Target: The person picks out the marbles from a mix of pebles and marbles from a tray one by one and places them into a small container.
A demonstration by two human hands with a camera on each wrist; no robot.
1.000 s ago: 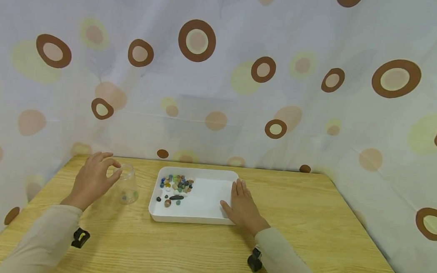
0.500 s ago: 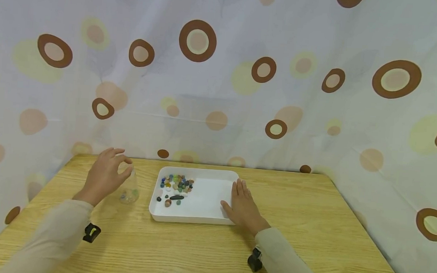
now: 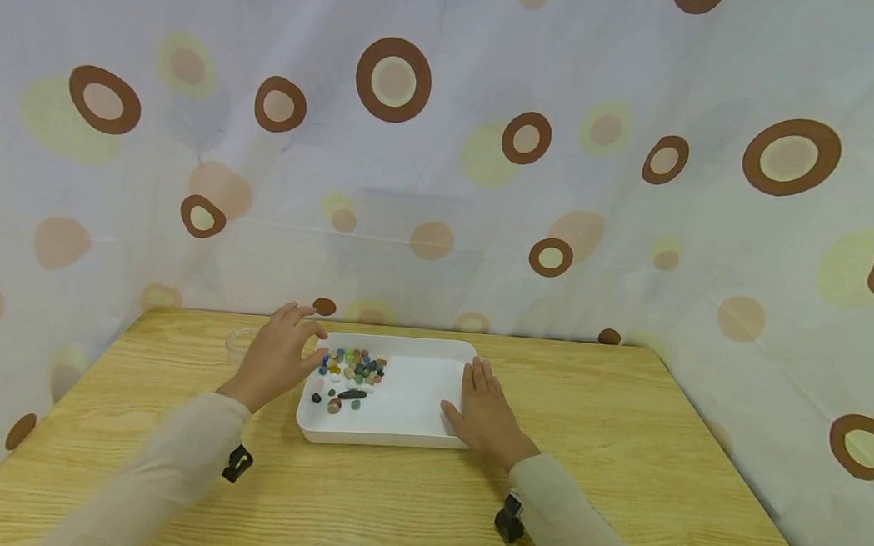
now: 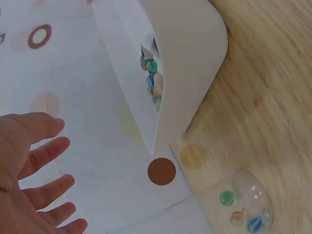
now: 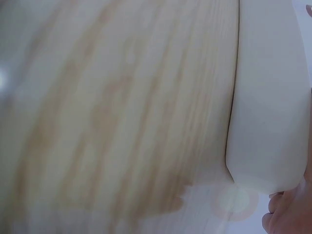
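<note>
While your right hand (image 3: pixel 487 410) rests with straight fingers at the right edge of the white tray (image 3: pixel 417 401), your left hand (image 3: pixel 279 359) is at the opposite end, thumb and fingers wide apart, with nothing seen between them. The small coloured stones (image 3: pixel 360 368) lie in the tray's left half, just rightward of your left hand, which is the nearer of your hands. The tray's long axis runs left to right, and the long dark stone (image 3: pixel 352 395) lies almost along it. Partly behind your left wrist, the clear jar (image 4: pixel 214 209) with a few marbles (image 4: pixel 227 197) stands on the desk (image 3: pixel 363 502). Whether your left hand touches the tray, I cannot surely tell.
</note>
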